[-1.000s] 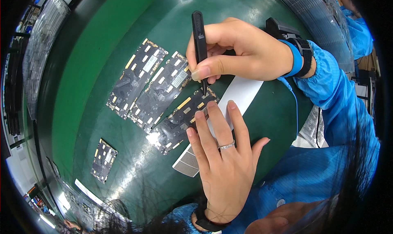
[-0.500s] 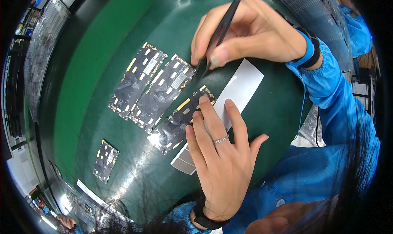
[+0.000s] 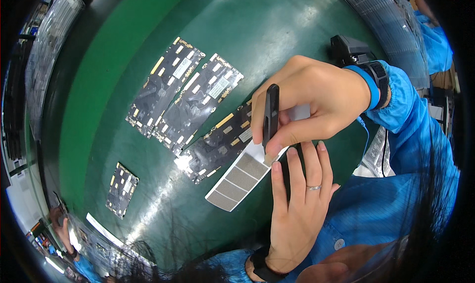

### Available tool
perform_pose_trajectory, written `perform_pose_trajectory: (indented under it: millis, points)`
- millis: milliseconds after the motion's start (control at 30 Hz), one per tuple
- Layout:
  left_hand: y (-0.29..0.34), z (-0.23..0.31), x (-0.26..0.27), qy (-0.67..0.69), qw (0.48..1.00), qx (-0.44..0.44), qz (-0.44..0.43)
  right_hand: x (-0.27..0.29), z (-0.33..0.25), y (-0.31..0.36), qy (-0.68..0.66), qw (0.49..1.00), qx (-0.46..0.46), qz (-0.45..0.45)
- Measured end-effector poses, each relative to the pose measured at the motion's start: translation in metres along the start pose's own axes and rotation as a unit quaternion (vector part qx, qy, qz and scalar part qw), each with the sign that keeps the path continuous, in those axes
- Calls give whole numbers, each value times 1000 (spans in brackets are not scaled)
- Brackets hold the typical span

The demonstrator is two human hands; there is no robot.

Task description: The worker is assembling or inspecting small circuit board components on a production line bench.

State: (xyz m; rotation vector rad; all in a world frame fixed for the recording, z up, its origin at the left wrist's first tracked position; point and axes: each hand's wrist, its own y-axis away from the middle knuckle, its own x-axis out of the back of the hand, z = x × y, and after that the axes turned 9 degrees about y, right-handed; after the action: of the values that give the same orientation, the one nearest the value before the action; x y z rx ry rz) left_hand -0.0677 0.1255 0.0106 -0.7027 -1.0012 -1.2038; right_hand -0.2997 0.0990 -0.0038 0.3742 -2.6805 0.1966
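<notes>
My right hand (image 3: 316, 92) pinches black tweezers (image 3: 271, 112), tips pointing down at a white backing strip (image 3: 231, 190) with grey rectangular stickers. A small tan piece shows at the tips; whether it is gripped I cannot tell. My left hand (image 3: 301, 199), wearing a ring, lies with fingers stretched out, its fingertips at the strip's near edge. Beside the strip, partly under my right hand, is a dark circuit board (image 3: 215, 147). Two similar boards, one in the middle (image 3: 198, 104) and one at the far left (image 3: 166, 87), lie side by side. A smaller board (image 3: 121, 190) sits apart at lower left.
Green matting (image 3: 163, 204) covers the table. A black device (image 3: 349, 50) stands beyond my right wrist, whose blue band has a cord (image 3: 365, 134). Clear plastic trays (image 3: 391, 25) are stacked at the far right. Another person's blue sleeve (image 3: 438, 40) and a hand (image 3: 62, 228) show at the edges.
My right hand has brought the tweezers down and nearer, onto the strip. My left hand has slid right, off the nearest board, exposing the grey stickers.
</notes>
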Motion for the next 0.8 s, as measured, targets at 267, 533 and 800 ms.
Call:
perform_pose_trajectory:
  millis: [267,533,800]
  points:
    - [-2,1,3,-13,1000,6,12,-1,-3,1,-12,1000,-17,3]
    - [-5,-1,8,17,999,-5,31,13,-20,3,-100,982,-116,111]
    - [-9,-7,9,61,995,6,73,15,-12,3,-57,977,-154,133]
